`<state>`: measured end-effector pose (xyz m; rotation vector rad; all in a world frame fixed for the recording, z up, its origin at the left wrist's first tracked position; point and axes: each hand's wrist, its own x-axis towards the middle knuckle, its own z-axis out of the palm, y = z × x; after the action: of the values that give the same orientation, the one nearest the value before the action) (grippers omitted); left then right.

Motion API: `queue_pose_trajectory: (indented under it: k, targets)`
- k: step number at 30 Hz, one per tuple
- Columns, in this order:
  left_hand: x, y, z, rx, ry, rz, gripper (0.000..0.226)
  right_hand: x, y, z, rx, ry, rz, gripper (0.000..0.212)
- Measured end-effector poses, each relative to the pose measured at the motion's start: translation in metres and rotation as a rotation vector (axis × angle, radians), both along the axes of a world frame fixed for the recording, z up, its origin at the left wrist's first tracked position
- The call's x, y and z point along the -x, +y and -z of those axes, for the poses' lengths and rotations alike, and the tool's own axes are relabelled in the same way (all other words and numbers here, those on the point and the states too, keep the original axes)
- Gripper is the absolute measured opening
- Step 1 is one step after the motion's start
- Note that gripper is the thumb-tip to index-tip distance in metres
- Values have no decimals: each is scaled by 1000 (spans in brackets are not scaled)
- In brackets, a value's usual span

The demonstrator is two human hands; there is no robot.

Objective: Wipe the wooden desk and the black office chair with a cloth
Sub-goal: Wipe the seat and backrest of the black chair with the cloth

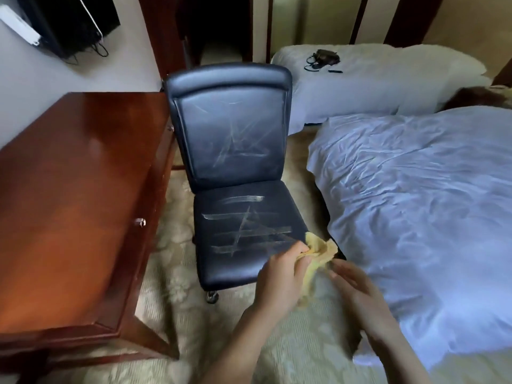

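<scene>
The black office chair [235, 167] stands in the middle, facing me, with pale wipe streaks on its backrest and seat. A reddish wooden desk [72, 195] stands to its left. A crumpled yellow cloth [403, 252] hangs at the seat's front right corner. My left hand [282, 270] grips the cloth's upper part just above the seat edge. My right hand [357, 284] is beside it, fingers spread, its fingertips touching the cloth's lower part.
A bed with a rumpled white duvet [415, 203] fills the right side, close to the chair. A second white bed [374, 79] lies behind with a dark bag [324, 58] on it. Patterned beige carpet [177, 286] covers the floor. A black screen [69, 20] hangs at upper left.
</scene>
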<state>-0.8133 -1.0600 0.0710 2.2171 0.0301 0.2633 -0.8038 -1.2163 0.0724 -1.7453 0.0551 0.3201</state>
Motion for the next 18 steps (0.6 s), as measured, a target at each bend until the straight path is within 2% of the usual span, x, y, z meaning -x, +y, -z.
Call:
queue_pose_trajectory:
  k: [3,6,8,11,15,18]
  targets:
    - [-3,-47,16,22,96,-36,15,-12,-50,11,156,34,-147,34]
    - [-6,-76,29,74,197,-40,15,-18,-71,25,212,90,-232,53]
    - [-9,-82,34,113,233,-81,15,-19,-75,39,203,132,-302,59]
    - [-15,-79,43,178,280,-145,18,-18,-65,49,43,323,-307,53]
    - [-24,-70,56,204,341,-124,14,-21,-41,74,-383,658,-109,35]
    - [-45,-59,67,236,418,-95,10,-35,-26,88,-622,809,17,42]
